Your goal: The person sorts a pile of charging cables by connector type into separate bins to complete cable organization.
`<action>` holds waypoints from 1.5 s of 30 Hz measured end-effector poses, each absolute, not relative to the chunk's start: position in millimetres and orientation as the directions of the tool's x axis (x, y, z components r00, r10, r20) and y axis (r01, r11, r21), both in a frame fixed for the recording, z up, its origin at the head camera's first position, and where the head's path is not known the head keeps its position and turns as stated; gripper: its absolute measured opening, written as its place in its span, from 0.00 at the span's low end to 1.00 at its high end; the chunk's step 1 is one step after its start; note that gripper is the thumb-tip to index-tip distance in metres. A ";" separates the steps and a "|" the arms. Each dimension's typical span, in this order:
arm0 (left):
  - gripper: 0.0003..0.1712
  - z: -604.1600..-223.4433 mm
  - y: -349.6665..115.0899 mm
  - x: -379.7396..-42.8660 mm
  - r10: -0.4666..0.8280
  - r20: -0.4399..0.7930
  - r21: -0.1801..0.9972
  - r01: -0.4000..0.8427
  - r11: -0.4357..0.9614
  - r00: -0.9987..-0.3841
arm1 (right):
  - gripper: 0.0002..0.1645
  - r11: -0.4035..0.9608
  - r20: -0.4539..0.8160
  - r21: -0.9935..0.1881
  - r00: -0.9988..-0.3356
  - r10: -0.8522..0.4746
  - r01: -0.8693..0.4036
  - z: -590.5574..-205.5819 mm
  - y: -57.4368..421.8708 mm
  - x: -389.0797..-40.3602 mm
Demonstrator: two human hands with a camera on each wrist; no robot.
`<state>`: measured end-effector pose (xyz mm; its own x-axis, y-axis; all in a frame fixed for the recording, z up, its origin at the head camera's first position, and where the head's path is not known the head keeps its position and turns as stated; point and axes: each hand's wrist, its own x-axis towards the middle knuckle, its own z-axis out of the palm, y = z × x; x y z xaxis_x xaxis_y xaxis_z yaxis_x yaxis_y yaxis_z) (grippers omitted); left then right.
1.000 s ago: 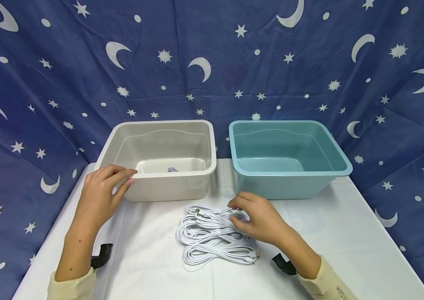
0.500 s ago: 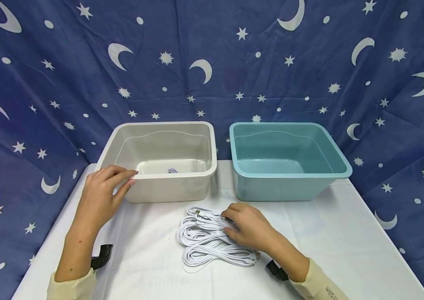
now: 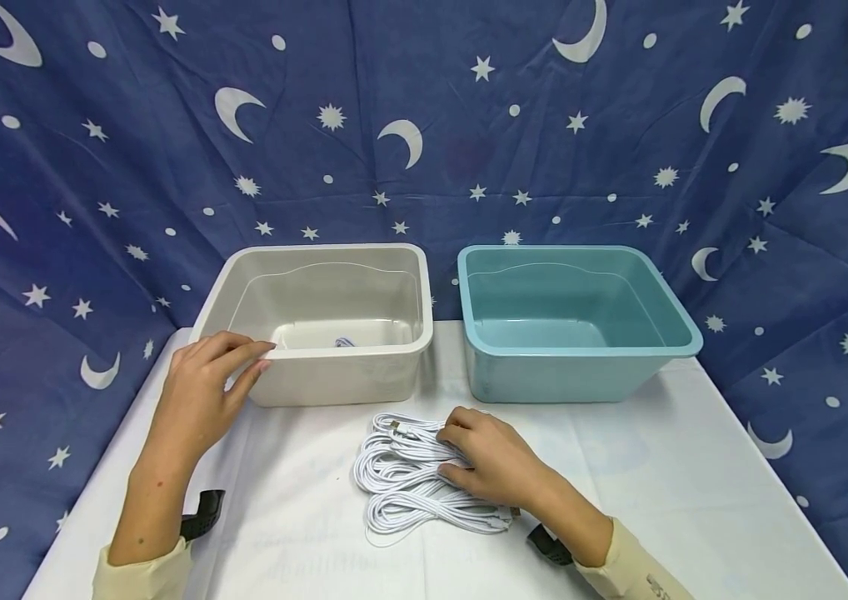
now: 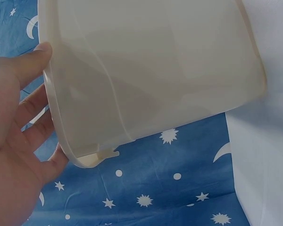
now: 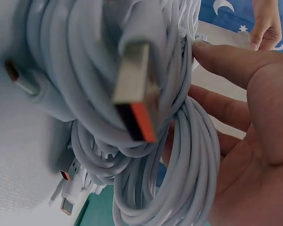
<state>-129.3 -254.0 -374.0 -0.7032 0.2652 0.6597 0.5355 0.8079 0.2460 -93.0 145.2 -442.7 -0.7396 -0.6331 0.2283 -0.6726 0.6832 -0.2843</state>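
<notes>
White coiled USB cables (image 3: 412, 479) lie in an overlapping pile on the table. My right hand (image 3: 495, 458) is at the pile's right side, thumb and fingers gripping one cable bundle (image 5: 198, 155); the fingers pass behind it in the right wrist view. A metal USB plug (image 5: 134, 94) with an orange insert points toward that camera. With thumb and fingers on either side of the rim, my left hand (image 3: 195, 392) holds the off-white bin (image 3: 341, 353) at its front left corner. Inside that bin, a small bit of cable (image 3: 344, 342) shows above the front rim.
A teal bin (image 3: 581, 352) stands right of the off-white one, a narrow gap between them. White cloth covers the table (image 3: 304, 500). A blue curtain (image 3: 461, 150) with moons and stars hangs behind and at both sides. A black strap (image 3: 202, 512) sits at each wrist.
My right hand has moved left and down onto the cable pile, and its fingers have closed in on a bundle. The left hand stays at the off-white bin's rim.
</notes>
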 end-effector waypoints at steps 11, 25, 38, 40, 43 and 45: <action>0.16 -374.5 -255.0 -129.4 0.262 0.659 0.253 0.536 0.806 -0.705 | 0.13 0.694 0.206 -0.328 -0.765 -0.610 -0.641 -444.0 144.3 -94.5; 0.16 -373.6 -254.0 -129.6 0.265 0.655 0.252 0.536 0.806 -0.707 | 0.12 0.661 0.262 -0.336 -0.740 -0.619 -0.671 -440.8 145.5 -94.2; 0.16 -373.5 -252.9 -128.5 0.267 0.658 0.248 0.537 0.806 -0.704 | 0.10 0.643 0.350 -0.281 -0.700 -0.623 -0.712 -420.1 152.0 -89.9; 0.16 -373.4 -252.7 -128.3 0.266 0.657 0.250 0.537 0.806 -0.705 | 0.10 0.632 0.374 -0.263 -0.681 -0.630 -0.729 -415.3 153.5 -90.1; 0.17 -373.5 -252.5 -128.2 0.262 0.656 0.254 0.534 0.807 -0.708 | 0.10 0.619 0.405 -0.230 -0.652 -0.641 -0.751 -407.0 156.0 -90.9; 0.17 -373.4 -252.3 -128.5 0.261 0.655 0.255 0.533 0.807 -0.709 | 0.11 0.612 0.419 -0.211 -0.636 -0.648 -0.762 -400.4 158.2 -91.6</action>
<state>-128.5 -252.3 -373.4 -0.7092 0.2610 0.6549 0.5326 0.8070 0.2551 -91.6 158.2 -400.4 -0.6363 -0.6476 0.4191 -0.7620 0.6124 -0.2106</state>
